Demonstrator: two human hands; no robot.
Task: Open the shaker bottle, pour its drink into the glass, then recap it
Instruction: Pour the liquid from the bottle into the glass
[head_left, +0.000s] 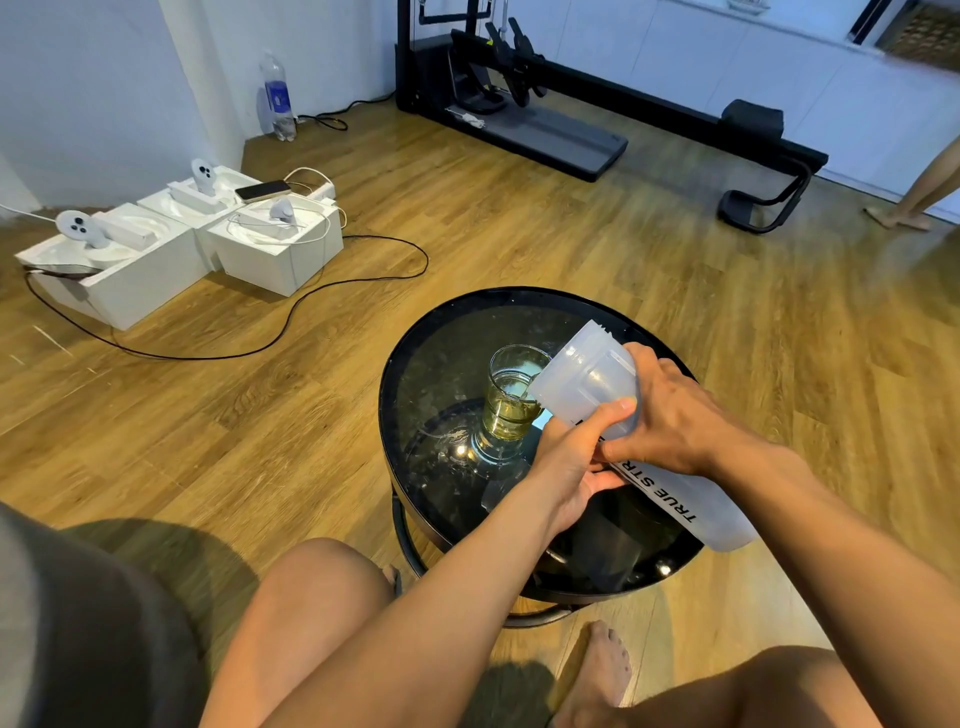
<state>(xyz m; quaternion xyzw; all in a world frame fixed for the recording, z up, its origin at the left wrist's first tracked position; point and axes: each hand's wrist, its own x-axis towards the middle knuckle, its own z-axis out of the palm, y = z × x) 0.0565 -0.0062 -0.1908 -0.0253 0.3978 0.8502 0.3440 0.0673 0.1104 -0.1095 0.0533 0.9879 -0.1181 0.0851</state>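
Now shaker bottle (587, 382) between both hands (670, 415).

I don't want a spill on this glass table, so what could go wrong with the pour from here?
1. The shaker bottle is tilted steeply with its mouth at the rim of the glass; liquid could run down the outside.
2. The glass is already partly filled, so a sudden surge might splash over.
3. Both the left hand and right hand hold the bottle, so nothing steadies the glass if bumped.
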